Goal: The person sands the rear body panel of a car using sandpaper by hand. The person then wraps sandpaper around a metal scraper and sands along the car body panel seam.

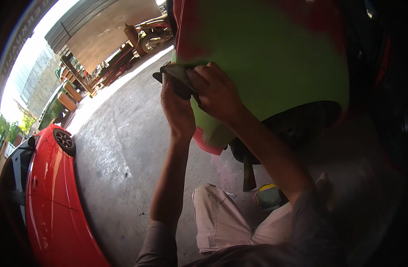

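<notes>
My left hand [178, 109] is closed on the lower left side of a folded piece of sandpaper [179, 74], dark with a paler grey face. With its fingers curled, my right hand [216, 91] grips the right end of the same piece. Both hands are close together in front of a car body panel [266, 58], which is mostly green with red patches along its top and edges. Whether the sandpaper touches the panel, I cannot tell. Below the panel's arch sits a dark wheel [293, 129].
A round container with a yellow rim [257, 196] stands on the concrete floor [119, 133] by my legs [224, 218]. On the left is a red car [52, 187]. A motorcycle [155, 40], a rusty cylinder [132, 33] and boards are at the back.
</notes>
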Motion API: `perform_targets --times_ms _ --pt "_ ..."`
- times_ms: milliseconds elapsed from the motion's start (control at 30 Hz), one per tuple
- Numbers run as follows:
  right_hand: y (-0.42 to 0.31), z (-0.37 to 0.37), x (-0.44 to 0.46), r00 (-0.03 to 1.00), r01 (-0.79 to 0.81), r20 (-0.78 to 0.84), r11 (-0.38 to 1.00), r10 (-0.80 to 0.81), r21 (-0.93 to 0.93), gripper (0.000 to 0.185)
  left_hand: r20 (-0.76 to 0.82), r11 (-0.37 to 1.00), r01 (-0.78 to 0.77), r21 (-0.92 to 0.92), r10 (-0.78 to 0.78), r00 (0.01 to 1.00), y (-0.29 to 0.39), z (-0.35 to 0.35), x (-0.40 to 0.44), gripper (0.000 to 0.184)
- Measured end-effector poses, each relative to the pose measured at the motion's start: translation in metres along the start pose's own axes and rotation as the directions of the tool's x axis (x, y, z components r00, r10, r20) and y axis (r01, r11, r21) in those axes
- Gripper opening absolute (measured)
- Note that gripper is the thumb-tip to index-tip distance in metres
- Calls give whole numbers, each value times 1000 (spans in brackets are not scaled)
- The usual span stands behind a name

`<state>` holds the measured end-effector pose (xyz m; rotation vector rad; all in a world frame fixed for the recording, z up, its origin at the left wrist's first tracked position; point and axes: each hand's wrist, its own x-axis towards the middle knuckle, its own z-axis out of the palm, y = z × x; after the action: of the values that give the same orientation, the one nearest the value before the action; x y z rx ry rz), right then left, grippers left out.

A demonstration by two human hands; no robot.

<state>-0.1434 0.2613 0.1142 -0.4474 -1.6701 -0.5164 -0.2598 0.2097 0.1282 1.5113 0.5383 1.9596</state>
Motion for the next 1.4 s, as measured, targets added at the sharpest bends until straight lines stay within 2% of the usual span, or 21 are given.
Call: perform_targets --times_ms 67,167,233,333,400,433,500,567,667,700,767,900,967,1000,1067,1100,1200,1267,1400 --pt "0 0 0 1000 -5 7 1000 5 3 46 130 998 -31 57 24 991 -5 -15 3 63" --pt "0 -3 -3 1000 -19 8 1000 18 19 46 -17 998 44 -45 -44 999 -1 5 -13 60" --pt "-3 -4 -2 1000 -12 -14 1000 12 -6 44 66 997 -10 77 5 998 -3 -10 -8 62" --pt "-1 -6 3 999 20 42 999 -18 -40 45 86 942 -199 272 182 980 -12 -11 -4 45" --pt "0 -8 -8 999 0 49 999 2 -42 46 40 952 -196 233 192 981 -13 -7 -8 41" --pt "0 -8 -10 999 -6 47 999 9 -44 47 9 985 -124 118 124 992 -12 -4 -10 41" --pt "-4 -5 -9 1000 11 14 997 -10 -77 48 5 997 -77 14 77 997 -9 -6 -10 41" --pt "-5 -4 -8 1000 23 -9 994 -25 -105 47 51 993 -113 41 110 993 -8 -13 -6 39" --pt "-4 -1 -3 998 53 -10 991 -55 -120 42 21 997 -81 19 81 997 -1 -6 -5 47" --pt "-4 -3 -1 998 63 7 990 -63 -128 40 70 973 -163 162 153 986 -7 -13 -5 49" --pt "-8 -1 1 998 53 21 990 -51 -129 36 110 943 -195 271 171 979 -7 -21 -4 53" --pt "-15 0 -6 999 -9 31 989 14 -150 33 80 958 -109 264 91 993 -7 -20 -10 55" --pt "-17 1 -9 998 -30 49 986 38 -162 34 39 980 -43 193 36 999 -6 -14 -12 57" --pt "-18 2 -10 997 -43 61 986 54 -161 34 7 995 32 91 -33 999 -2 -11 -10 58" --pt "-21 1 -9 996 -62 57 986 71 -154 35 16 986 10 164 -13 1000 -1 -11 -10 54" --pt "-21 -3 -10 997 -64 43 987 72 -149 35 63 939 -88 331 71 995 -5 -14 -12 49" --pt "-23 -19 -24 994 -90 48 986 97 -141 38 62 960 125 249 -145 987 -10 -13 -24 58" --pt "-25 -32 -39 992 -105 59 984 114 -142 41 -4 972 202 123 -203 979 -12 0 -43 59" --pt "-21 -42 -53 998 -41 44 987 49 -157 48 13 911 187 367 -206 978 -18 1 -62 61"
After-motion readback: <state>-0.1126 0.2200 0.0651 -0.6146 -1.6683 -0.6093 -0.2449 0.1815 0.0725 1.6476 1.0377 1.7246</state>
